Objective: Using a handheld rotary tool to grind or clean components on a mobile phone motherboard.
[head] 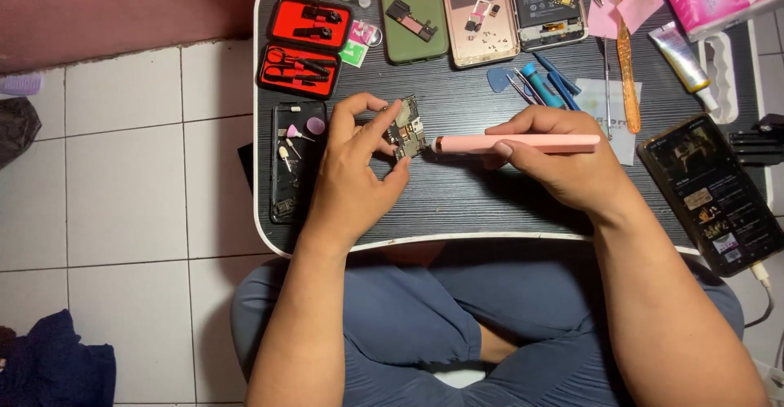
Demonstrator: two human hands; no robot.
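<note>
Both hands meet: left hand (353, 174) pinches circuit board (406, 129), pink tool (518, 142) touching.

Warm, even light is falling from above; hands (359, 178) are casting soft shadows on the table (474, 203); focus is holding sharp.

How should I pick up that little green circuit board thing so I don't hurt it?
Pinch the circuit board by its bare outer edges, coming from its left side, as the left hand does with thumb and fingers. It is thin, its face crowded with tiny parts, and the pink pen-shaped tool in the right hand occupies the right side.
</note>
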